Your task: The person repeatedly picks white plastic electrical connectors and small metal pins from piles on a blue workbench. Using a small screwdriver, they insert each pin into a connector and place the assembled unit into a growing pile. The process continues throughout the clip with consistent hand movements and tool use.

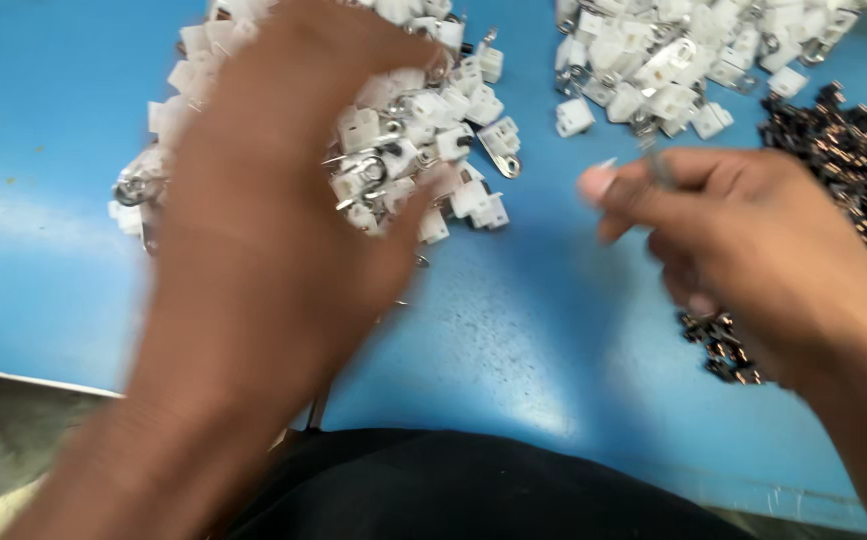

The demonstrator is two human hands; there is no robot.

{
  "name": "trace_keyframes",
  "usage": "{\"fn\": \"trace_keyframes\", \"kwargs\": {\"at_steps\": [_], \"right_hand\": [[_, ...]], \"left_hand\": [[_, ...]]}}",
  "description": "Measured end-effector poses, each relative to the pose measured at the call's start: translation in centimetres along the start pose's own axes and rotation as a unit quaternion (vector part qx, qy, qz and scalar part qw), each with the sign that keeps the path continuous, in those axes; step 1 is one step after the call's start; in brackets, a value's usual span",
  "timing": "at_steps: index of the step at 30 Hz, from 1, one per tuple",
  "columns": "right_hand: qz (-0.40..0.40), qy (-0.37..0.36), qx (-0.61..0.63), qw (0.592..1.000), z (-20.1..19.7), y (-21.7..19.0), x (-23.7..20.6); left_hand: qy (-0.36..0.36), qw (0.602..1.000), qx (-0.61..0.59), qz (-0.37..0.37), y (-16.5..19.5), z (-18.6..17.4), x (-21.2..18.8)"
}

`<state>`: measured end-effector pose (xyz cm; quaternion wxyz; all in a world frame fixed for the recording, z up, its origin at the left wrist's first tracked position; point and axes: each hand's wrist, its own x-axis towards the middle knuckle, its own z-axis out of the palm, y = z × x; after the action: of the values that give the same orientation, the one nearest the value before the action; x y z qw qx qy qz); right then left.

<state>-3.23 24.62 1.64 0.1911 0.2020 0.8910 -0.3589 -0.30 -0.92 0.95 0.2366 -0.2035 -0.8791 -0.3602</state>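
Dark cloth [453, 490] lies closest in the head view, at the edge of the blue table [513, 340]. Above it the left hand [263, 220], blurred, spreads loosely open over the near pile of white plastic clips [423, 150], fingers resting on it. Beside it the right hand [743, 250] pinches a small metal piece [659, 165] between thumb and forefinger, near the dark metal parts [853, 160] and below a second white heap [673, 60]
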Motion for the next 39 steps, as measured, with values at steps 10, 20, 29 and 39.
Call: {"fn": "trace_keyframes", "kwargs": {"at_steps": [10,20,29,39], "right_hand": [[0.027,0.163,-0.266,0.95,-1.4,3.8,-4.3],[0.019,0.134,-0.433,0.891,-1.8,4.6,-1.5],[-0.244,0.06,0.286,0.925,-0.7,0.8,-7.4],[-0.35,0.202,0.095,0.91,2.1,-3.5,-11.0]], "left_hand": [[-0.301,0.865,-0.223,-0.333,3.6,0.9,-1.5],[-0.269,0.863,-0.329,-0.273,4.4,1.6,-3.1],[-0.204,0.84,-0.382,-0.326,5.9,2.5,-1.2],[-0.122,0.901,-0.325,-0.262,7.3,2.0,0.4]]}}
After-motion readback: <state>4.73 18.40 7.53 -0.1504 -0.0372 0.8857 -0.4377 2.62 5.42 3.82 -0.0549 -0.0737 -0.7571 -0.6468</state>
